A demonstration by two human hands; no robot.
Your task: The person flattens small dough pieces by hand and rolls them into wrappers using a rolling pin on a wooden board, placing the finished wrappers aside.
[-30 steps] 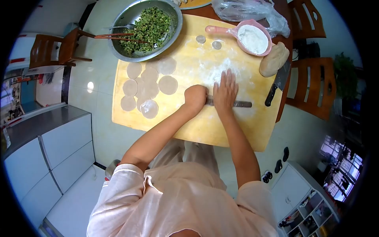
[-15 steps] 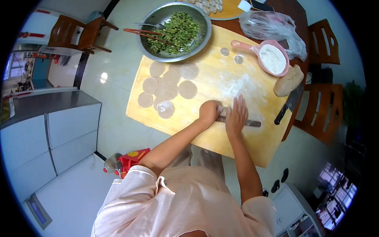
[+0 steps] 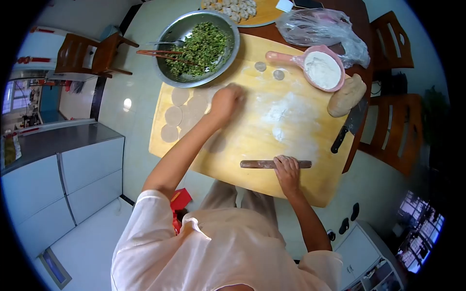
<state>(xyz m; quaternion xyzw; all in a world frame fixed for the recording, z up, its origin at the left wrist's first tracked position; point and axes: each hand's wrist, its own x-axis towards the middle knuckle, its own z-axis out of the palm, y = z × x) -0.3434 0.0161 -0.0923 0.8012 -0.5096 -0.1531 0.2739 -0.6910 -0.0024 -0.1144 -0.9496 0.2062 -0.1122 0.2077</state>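
My left hand (image 3: 224,105) is over the board beside the thin round dough wrappers (image 3: 173,116). Its fingers are smeared by motion, so I cannot tell whether they hold a wrapper. The hand and forearm hide part of the wrapper pile. My right hand (image 3: 287,169) has its fingers curled over the dark wooden rolling pin (image 3: 257,164), which lies across the near part of the wooden board (image 3: 223,172). Loose flour (image 3: 277,114) is spread beyond the pin. Two small flattened dough pieces (image 3: 278,74) lie farther back.
A steel bowl (image 3: 235,53) of chopped green filling with chopsticks stands at the back left. To the right are a pink flour scoop (image 3: 279,57), a dough log (image 3: 347,96) and a knife (image 3: 340,139). Behind sit a plastic bag (image 3: 315,29) and a tray of dumplings (image 3: 267,17).
My left hand has left the rolling pin and moved forward and left to the wrappers. My right hand has drawn the pin nearer to me. The view has shifted slightly.
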